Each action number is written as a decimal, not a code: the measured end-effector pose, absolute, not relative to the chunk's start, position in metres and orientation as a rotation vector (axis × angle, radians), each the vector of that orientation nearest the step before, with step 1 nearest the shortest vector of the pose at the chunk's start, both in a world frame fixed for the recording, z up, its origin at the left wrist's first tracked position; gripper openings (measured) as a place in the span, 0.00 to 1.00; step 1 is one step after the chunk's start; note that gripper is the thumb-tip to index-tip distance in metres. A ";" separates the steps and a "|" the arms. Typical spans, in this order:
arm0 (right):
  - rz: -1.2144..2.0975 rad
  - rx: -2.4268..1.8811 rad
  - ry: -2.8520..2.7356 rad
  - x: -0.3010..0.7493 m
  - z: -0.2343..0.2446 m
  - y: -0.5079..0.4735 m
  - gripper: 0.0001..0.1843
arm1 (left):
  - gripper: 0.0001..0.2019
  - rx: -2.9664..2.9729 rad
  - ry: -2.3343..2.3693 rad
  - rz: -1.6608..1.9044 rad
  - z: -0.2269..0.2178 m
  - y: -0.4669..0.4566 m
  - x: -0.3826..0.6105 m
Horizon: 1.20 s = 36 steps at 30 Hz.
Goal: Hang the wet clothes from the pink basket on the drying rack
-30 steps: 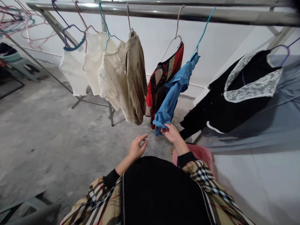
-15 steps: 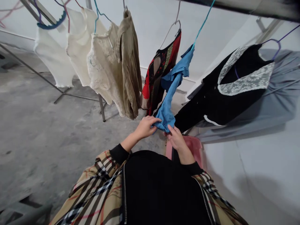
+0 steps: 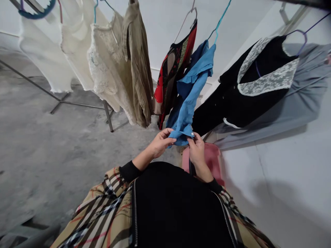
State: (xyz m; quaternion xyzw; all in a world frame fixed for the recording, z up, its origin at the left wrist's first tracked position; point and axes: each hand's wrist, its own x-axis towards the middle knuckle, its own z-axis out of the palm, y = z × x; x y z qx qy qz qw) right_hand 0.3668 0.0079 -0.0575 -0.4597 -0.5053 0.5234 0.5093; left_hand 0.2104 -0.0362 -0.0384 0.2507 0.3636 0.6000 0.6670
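A blue garment (image 3: 191,100) with a ruffled edge hangs from a turquoise hanger (image 3: 216,34), and its lower end reaches down to my hands. My left hand (image 3: 160,143) pinches the left side of the hem between thumb and fingers. On the right side of the same hem, my right hand (image 3: 197,148) grips the cloth with thumb and fingertips. The hem is folded and bunched between the two hands. Just behind it hangs a red and black patterned garment (image 3: 172,69).
Cream tops (image 3: 103,62) and a tan shirt (image 3: 139,69) hang to the left. A black garment with a lace collar (image 3: 271,81) and grey cloth (image 3: 307,93) hang right. Below stands a pink container (image 3: 213,160). Metal rack legs (image 3: 108,117) rest on the concrete floor.
The blue garment hangs straighter and more spread out, its hem folded differently between my hands. My right hand has shifted slightly right. The view has moved, so the hanging clothes sit higher and further left.
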 end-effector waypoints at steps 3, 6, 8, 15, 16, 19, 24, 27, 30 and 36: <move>1.282 -1.116 -1.187 0.368 -0.059 0.005 0.08 | 0.17 0.525 0.766 1.335 -0.039 -0.039 0.205; 1.397 -1.124 -1.077 0.365 -0.061 0.002 0.09 | 0.18 0.507 0.768 1.344 -0.040 -0.039 0.202; 1.462 -1.138 -1.006 0.364 -0.061 0.001 0.11 | 0.20 0.521 0.795 1.350 -0.042 -0.039 0.202; 1.498 -1.173 -0.908 0.361 -0.062 0.000 0.13 | 0.16 0.868 1.198 1.519 -0.059 -0.035 0.212; 1.516 -1.172 -0.899 0.360 -0.062 -0.001 0.13 | 0.14 0.915 1.292 1.559 -0.061 -0.034 0.213; 1.591 -1.182 -0.887 0.357 -0.064 -0.004 0.12 | 0.08 1.034 1.478 1.636 -0.067 -0.035 0.213; 1.670 -1.200 -0.819 0.355 -0.066 -0.006 0.11 | 0.05 1.322 1.623 1.749 -0.066 -0.036 0.211; 1.689 -1.179 -0.803 0.356 -0.069 -0.005 0.10 | 0.08 1.589 1.620 1.726 -0.065 -0.038 0.209; 1.690 -1.171 -0.772 0.358 -0.074 -0.001 0.12 | 0.12 1.695 1.621 1.671 -0.065 -0.038 0.209; 1.678 -1.159 -0.665 0.362 -0.079 0.003 0.18 | 0.13 1.718 1.675 1.632 -0.064 -0.038 0.207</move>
